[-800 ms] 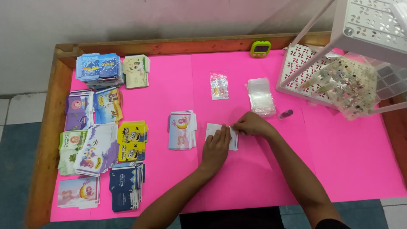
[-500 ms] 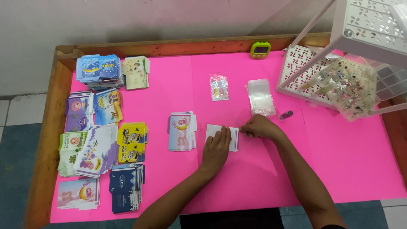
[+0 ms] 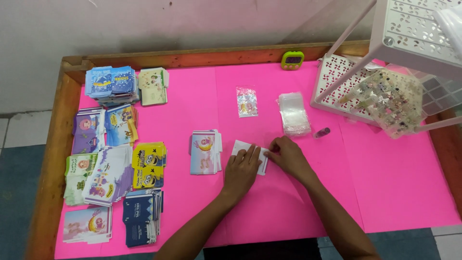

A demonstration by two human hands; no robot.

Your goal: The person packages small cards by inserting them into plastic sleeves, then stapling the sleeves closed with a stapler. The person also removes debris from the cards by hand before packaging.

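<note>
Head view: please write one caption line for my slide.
Left hand presses a white card on the pink table; right hand pinches its edge.

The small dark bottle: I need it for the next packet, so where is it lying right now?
In the head view, the small dark bottle lies on the pink table cover, right of the stack of clear plastic sleeves and left of the white perforated rack.

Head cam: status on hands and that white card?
Left hand flat on white card. Right hand pinching its right edge. Card stack close left, clear sleeves behind; nothing in the way.
</note>
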